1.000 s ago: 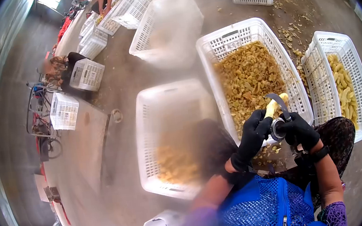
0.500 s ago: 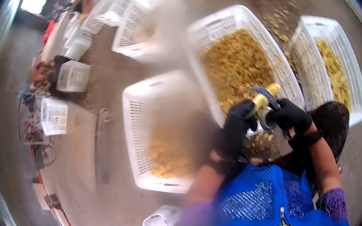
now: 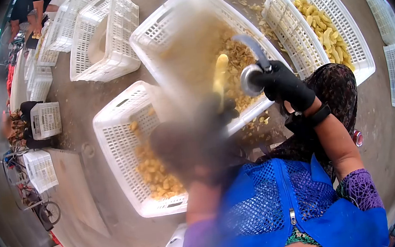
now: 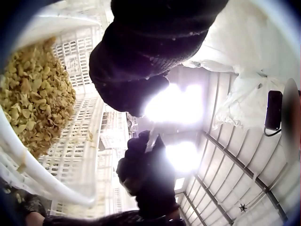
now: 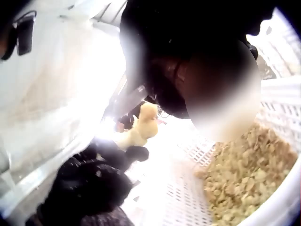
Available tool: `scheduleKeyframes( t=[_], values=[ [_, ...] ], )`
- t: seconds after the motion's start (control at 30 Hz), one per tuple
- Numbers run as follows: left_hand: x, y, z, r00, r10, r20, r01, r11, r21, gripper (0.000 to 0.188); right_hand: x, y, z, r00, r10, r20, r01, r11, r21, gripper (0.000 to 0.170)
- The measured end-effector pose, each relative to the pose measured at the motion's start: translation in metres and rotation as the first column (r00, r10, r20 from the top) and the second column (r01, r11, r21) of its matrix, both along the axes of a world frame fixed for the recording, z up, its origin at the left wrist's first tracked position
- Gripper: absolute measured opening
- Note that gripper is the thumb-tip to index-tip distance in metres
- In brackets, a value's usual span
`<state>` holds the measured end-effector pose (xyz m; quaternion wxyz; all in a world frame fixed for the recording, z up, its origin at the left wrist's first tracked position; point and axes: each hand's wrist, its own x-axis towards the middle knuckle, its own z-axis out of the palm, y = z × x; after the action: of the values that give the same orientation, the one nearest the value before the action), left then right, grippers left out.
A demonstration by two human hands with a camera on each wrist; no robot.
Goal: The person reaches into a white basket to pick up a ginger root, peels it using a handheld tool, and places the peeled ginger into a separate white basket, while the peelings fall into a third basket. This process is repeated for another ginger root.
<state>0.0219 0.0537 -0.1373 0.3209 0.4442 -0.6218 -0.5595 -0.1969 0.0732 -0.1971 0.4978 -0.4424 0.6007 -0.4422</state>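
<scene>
In the head view my black-gloved left hand [image 3: 209, 122], partly blurred, grips a long pale-yellow peeled piece [image 3: 221, 73] that points upward. My gloved right hand [image 3: 287, 85] holds a curved blade [image 3: 253, 47], with a round metal part [image 3: 251, 80] beside its fingers. A gap separates the blade from the piece, above a basket of peelings [image 3: 238, 52]. The right wrist view shows the left glove [image 5: 89, 183] below the yellow piece [image 5: 145, 123]; my right hand [image 5: 188, 52] is dark at the top. Both gloves, left [image 4: 146, 52] and right [image 4: 150, 174], appear in the left wrist view.
A white basket [image 3: 112, 151] with yellow pieces stands at left, another [image 3: 354, 37] with longer yellow pieces at right. Stacked baskets [image 3: 118, 59] stand further back, near other people. Scraps [image 3: 259, 121] lie on the floor.
The hands have moved apart; the left hand has gone left with the yellow piece, away from the blade. The head view has turned, and the baskets appear shifted left.
</scene>
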Motion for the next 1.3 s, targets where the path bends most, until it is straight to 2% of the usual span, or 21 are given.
scheduleKeyframes(
  t=[0.03,0.07,0.17,0.2,0.3,0.37,0.43,0.53,0.6,0.63,0.7,0.77,0.83,0.87,0.9,0.97,1.0,1.07,1.1,1.17,1.3],
  values=[
    [-0.001,0.001,-0.002,1.000,-0.012,-0.004,0.012,1.000,0.010,0.023,0.001,-0.002,0.004,0.991,0.000,-0.131,-0.032,0.970,-0.241,0.012],
    [-0.003,0.000,-0.004,1.000,-0.024,-0.013,0.025,0.999,0.021,0.022,-0.001,0.001,0.013,0.903,-0.290,0.318,0.204,0.939,0.276,0.013],
    [-0.012,0.003,-0.009,0.998,-0.058,-0.035,0.060,0.997,0.048,0.022,0.008,-0.006,0.019,0.938,-0.307,0.161,0.285,0.947,0.147,0.012],
    [-0.014,0.003,-0.011,0.997,-0.064,-0.040,0.066,0.996,0.057,0.022,0.008,-0.010,0.015,0.954,-0.283,0.096,0.253,0.935,0.248,0.013],
    [-0.017,0.003,-0.014,0.996,-0.075,-0.051,0.078,0.994,0.070,0.021,0.022,-0.013,-0.006,0.960,-0.280,0.017,0.281,0.959,-0.041,0.018],
    [-0.017,0.005,-0.015,0.996,-0.078,-0.047,0.082,0.994,0.073,0.021,0.010,-0.011,-0.011,0.973,-0.211,-0.092,0.209,0.977,-0.040,0.021],
    [-0.016,0.005,-0.015,0.996,-0.080,-0.050,0.083,0.994,0.074,0.021,0.010,-0.012,-0.023,0.970,-0.215,-0.114,0.214,0.977,-0.026,0.023],
    [-0.016,0.005,-0.014,0.996,-0.074,-0.050,0.078,0.994,0.073,0.020,0.013,-0.011,-0.038,0.933,-0.274,-0.232,0.249,0.960,-0.129,0.022],
    [-0.014,0.007,-0.012,0.997,-0.065,-0.041,0.068,0.995,0.070,0.020,0.013,-0.010,-0.043,0.834,-0.410,-0.368,0.240,0.871,-0.428,0.022],
    [-0.013,0.009,-0.010,0.998,-0.060,-0.037,0.062,0.996,0.063,0.020,0.005,-0.015,-0.033,0.697,-0.534,-0.478,0.110,0.739,-0.665,0.019],
    [-0.008,0.010,-0.004,0.999,-0.043,-0.019,0.044,0.998,0.048,0.020,-0.007,-0.013,-0.010,0.850,-0.512,-0.124,0.466,0.840,-0.276,0.013],
    [-0.003,0.010,-0.001,0.999,-0.032,-0.009,0.032,0.999,0.042,0.020,-0.007,-0.014,-0.016,0.866,-0.497,-0.048,0.470,0.844,-0.257,0.013],
    [-0.005,0.011,0.000,0.999,-0.034,-0.005,0.034,0.999,0.041,0.019,-0.003,-0.012,-0.018,0.831,-0.334,-0.445,0.158,0.908,-0.388,0.014],
    [-0.007,0.011,0.001,0.999,-0.042,-0.012,0.042,0.998,0.044,0.019,0.005,-0.015,-0.022,0.928,-0.308,-0.211,0.158,0.836,-0.526,0.022],
    [-0.010,0.012,0.002,0.998,-0.053,-0.018,0.054,0.998,0.044,0.019,0.013,-0.009,-0.009,0.938,-0.338,0.078,0.344,0.936,-0.077,0.024],
    [-0.015,0.014,0.000,0.996,-0.078,-0.038,0.080,0.996,0.049,0.019,0.019,-0.010,0.004,0.961,-0.273,-0.045,0.276,0.957,0.092,0.016],
    [-0.019,0.014,-0.002,0.995,-0.089,-0.049,0.092,0.995,0.049,0.019,0.018,-0.009,0.000,0.960,-0.277,-0.045,0.280,0.955,0.093,0.016],
    [-0.024,0.018,-0.009,0.992,-0.108,-0.073,0.112,0.992,0.054,0.019,0.013,-0.014,-0.020,0.919,-0.272,-0.284,0.236,0.959,-0.157,0.017],
    [-0.026,0.017,-0.013,0.991,-0.113,-0.078,0.117,0.991,0.058,0.019,0.014,-0.022,-0.021,0.910,-0.391,-0.137,0.272,0.813,-0.515,0.017],
    [-0.025,0.018,-0.018,0.991,-0.107,-0.074,0.111,0.993,0.050,0.019,0.012,-0.016,-0.014,0.890,-0.404,-0.210,0.298,0.866,-0.402,0.014],
    [-0.021,0.016,-0.003,0.999,-0.034,-0.006,0.034,0.999,-0.004,0.019,0.001,-0.008,-0.006,0.847,-0.378,-0.373,0.258,0.907,-0.334,0.013]
  ],
)
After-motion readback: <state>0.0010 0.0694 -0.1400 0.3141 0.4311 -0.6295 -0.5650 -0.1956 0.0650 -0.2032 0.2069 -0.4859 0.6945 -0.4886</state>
